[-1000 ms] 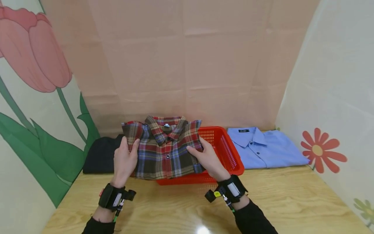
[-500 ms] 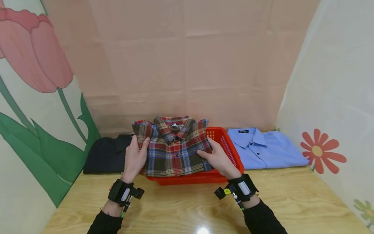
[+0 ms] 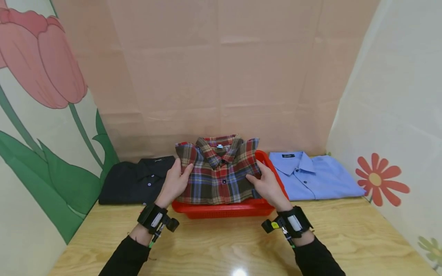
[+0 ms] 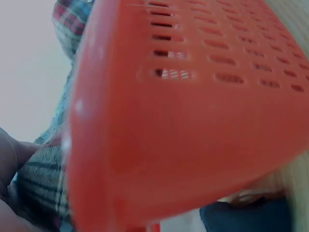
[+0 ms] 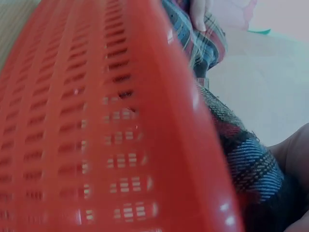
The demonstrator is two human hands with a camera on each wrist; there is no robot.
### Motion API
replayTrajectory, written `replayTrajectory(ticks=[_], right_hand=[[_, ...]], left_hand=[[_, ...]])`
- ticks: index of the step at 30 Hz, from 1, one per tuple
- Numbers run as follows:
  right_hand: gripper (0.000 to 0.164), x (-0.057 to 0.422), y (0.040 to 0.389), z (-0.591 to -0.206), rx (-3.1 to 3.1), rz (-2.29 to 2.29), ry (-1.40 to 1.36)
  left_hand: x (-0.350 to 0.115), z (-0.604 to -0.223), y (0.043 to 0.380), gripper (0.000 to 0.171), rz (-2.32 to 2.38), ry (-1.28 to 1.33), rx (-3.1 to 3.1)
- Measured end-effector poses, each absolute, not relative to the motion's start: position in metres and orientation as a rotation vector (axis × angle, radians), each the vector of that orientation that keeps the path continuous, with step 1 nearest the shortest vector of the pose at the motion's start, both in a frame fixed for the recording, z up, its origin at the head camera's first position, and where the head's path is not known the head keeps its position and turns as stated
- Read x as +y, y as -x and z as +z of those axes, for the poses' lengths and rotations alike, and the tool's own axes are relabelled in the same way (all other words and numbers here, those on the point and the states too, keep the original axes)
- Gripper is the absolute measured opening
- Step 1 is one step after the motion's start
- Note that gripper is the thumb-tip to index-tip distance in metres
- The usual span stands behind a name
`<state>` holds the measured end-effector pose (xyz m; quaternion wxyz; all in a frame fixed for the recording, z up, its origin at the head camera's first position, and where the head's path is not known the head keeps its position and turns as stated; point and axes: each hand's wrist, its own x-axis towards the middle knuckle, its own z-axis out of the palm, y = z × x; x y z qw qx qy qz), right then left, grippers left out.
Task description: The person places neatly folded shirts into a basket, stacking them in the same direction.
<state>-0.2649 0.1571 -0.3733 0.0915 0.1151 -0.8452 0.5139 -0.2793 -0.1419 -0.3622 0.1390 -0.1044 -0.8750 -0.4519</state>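
A folded plaid shirt (image 3: 217, 180) in red, blue and dark green, collar toward the back wall, is held over the red basket (image 3: 224, 211). My left hand (image 3: 174, 182) grips its left edge with the thumb on top. On the opposite edge, my right hand (image 3: 269, 186) pinches the cloth, thumb on top and fingers underneath. In the left wrist view the basket's slotted wall (image 4: 193, 121) fills most of the picture, the plaid cloth (image 4: 46, 174) showing past its rim. The right wrist view has the basket (image 5: 159, 121) in front of the shirt (image 5: 251, 159).
A folded black shirt (image 3: 124, 184) lies on the wooden table (image 3: 214, 245) left of the basket. To the right lies a folded light blue shirt (image 3: 321, 178). A pinkish-beige cloth wall (image 3: 221, 76) stands close behind them.
Both hands have carried the plaid shirt to the right, from the basket's left part to over its middle. More of the black shirt now shows, including its collar and buttons.
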Motion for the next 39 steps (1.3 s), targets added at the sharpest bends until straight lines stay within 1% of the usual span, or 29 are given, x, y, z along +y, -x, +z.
replayTrajectory(ticks=[1,3,8,12,15,17,23,26,29,34,37,38,39], right_hand=[[0.059,0.159,0.265,-0.374,-2.519,1.489,-0.333],[0.058,0.161,0.265,-0.375,-2.536,1.41,-0.322],[0.051,0.165,0.265,-0.377,-2.583,1.211,-0.299],[0.045,0.168,0.267,-0.38,-2.615,1.052,-0.274],[0.043,0.17,0.269,-0.384,-2.639,0.952,-0.241],[0.041,0.172,0.269,-0.386,-2.666,0.902,-0.204],[0.039,0.174,0.272,-0.389,-2.806,0.769,-0.119],[0.035,0.174,0.273,-0.389,-2.857,0.684,-0.112],[0.027,0.172,0.274,-0.39,-2.882,0.617,-0.142],[0.02,0.171,0.275,-0.392,-2.916,0.58,-0.168],[0.025,0.17,0.275,-0.392,-2.942,0.591,-0.139],[0.029,0.17,0.276,-0.393,-2.951,0.594,-0.125],[0.037,0.17,0.276,-0.393,-2.958,0.6,-0.114]], left_hand=[[-0.14,-0.363,0.28,0.042,-1.309,0.31,-2.554],[-0.137,-0.365,0.282,0.044,-1.33,0.317,-2.588],[-0.131,-0.373,0.288,0.043,-1.342,0.354,-2.657],[-0.129,-0.379,0.292,0.059,-1.271,0.432,-2.756],[-0.127,-0.385,0.294,0.063,-1.199,0.483,-2.806],[-0.125,-0.389,0.294,0.059,-1.119,0.507,-2.819],[-0.117,-0.395,0.292,0.033,-0.89,0.467,-2.818],[-0.115,-0.395,0.291,0.031,-0.859,0.451,-2.822],[-0.114,-0.394,0.291,0.029,-0.834,0.45,-2.847],[-0.114,-0.394,0.29,0.025,-0.776,0.438,-2.877],[-0.112,-0.396,0.29,0.023,-0.73,0.439,-2.886],[-0.112,-0.396,0.29,0.024,-0.714,0.44,-2.888],[-0.112,-0.397,0.291,0.026,-0.698,0.443,-2.885]])
